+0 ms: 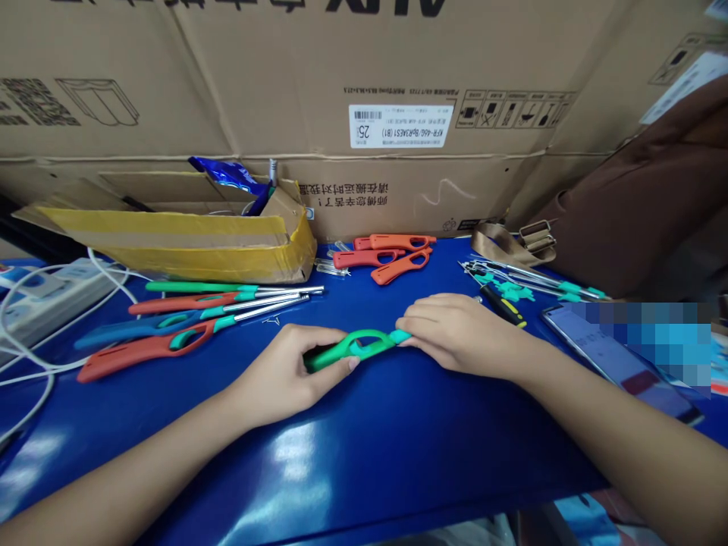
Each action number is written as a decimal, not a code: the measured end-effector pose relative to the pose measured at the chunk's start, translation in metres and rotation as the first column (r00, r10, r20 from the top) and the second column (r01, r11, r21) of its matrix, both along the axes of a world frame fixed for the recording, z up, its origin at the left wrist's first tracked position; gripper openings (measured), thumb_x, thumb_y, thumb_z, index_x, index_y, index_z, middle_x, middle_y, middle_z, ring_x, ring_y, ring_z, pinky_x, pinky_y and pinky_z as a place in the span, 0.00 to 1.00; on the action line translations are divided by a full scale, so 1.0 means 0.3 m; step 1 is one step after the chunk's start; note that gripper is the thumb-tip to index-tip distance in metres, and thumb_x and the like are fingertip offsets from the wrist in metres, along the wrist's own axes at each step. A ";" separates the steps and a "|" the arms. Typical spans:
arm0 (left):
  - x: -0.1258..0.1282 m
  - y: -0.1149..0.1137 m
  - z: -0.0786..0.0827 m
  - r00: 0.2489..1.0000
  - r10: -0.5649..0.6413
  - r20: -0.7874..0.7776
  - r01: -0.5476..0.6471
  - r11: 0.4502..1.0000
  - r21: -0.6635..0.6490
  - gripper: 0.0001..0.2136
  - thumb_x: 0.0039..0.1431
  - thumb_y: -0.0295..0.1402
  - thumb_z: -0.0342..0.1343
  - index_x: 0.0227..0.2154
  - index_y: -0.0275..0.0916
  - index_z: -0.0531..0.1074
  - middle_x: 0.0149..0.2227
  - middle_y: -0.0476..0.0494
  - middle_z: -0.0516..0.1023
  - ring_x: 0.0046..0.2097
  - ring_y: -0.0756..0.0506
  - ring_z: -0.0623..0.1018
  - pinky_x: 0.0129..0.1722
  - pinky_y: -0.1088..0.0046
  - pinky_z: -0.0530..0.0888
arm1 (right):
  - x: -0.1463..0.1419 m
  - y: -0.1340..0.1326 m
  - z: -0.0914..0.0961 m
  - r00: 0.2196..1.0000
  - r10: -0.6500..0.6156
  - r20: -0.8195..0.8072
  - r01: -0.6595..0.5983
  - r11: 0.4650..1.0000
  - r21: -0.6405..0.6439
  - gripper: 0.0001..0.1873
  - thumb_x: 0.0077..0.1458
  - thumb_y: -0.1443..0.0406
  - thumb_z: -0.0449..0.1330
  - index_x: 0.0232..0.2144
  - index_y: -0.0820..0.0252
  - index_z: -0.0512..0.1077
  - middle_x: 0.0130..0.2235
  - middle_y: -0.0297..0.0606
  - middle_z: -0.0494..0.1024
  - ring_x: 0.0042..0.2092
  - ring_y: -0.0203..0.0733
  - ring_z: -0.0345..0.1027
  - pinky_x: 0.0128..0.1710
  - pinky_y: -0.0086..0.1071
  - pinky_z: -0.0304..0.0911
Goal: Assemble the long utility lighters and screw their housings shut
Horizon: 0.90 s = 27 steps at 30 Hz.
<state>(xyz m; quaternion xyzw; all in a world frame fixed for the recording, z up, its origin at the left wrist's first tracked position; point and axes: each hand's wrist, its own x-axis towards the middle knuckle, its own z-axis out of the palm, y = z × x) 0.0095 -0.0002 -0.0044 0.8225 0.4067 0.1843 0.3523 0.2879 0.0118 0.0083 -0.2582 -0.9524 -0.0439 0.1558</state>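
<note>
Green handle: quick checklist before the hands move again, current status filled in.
1. Left hand gripping the green handle: ok, thumb and fingers close around it.
2. Right hand on the teal piece at the handle's far end: ok.
3. Teal piece fully seated: cannot tell, right fingers cover part of it.
4. Red and orange handles apart from both hands: ok, they lie beyond them.
5. Small metal bits contained: not ok, loose on the blue table.
6. Phone untouched by right forearm: cannot tell, they overlap in view.
</note>
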 end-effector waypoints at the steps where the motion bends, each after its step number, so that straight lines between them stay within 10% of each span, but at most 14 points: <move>1: 0.001 -0.002 -0.001 1.000 0.000 0.008 0.000 1.000 -0.022 0.14 0.67 0.41 0.54 0.33 0.36 0.78 0.26 0.52 0.73 0.28 0.51 0.68 0.27 0.76 0.63 | -0.001 -0.002 0.000 1.000 0.008 0.014 -0.008 1.000 -0.003 0.15 0.70 0.65 0.52 0.41 0.65 0.78 0.39 0.45 0.82 0.39 0.45 0.74 0.40 0.38 0.65; 13: 0.016 -0.039 0.018 0.999 -0.040 -0.027 0.046 0.953 0.300 0.10 0.67 0.34 0.54 0.38 0.35 0.79 0.28 0.48 0.75 0.28 0.50 0.70 0.29 0.74 0.65 | -0.007 -0.015 0.015 0.993 -0.019 0.115 0.033 0.993 -0.113 0.16 0.71 0.62 0.51 0.39 0.64 0.77 0.33 0.39 0.77 0.35 0.43 0.72 0.35 0.36 0.60; 27: 0.018 -0.022 0.029 0.998 0.044 0.045 -0.037 0.987 -0.157 0.15 0.65 0.41 0.56 0.28 0.35 0.77 0.26 0.50 0.75 0.29 0.50 0.70 0.29 0.75 0.64 | -0.008 -0.028 0.009 0.999 0.011 0.043 -0.009 0.999 -0.031 0.15 0.71 0.66 0.50 0.43 0.67 0.77 0.34 0.42 0.79 0.33 0.42 0.70 0.35 0.36 0.60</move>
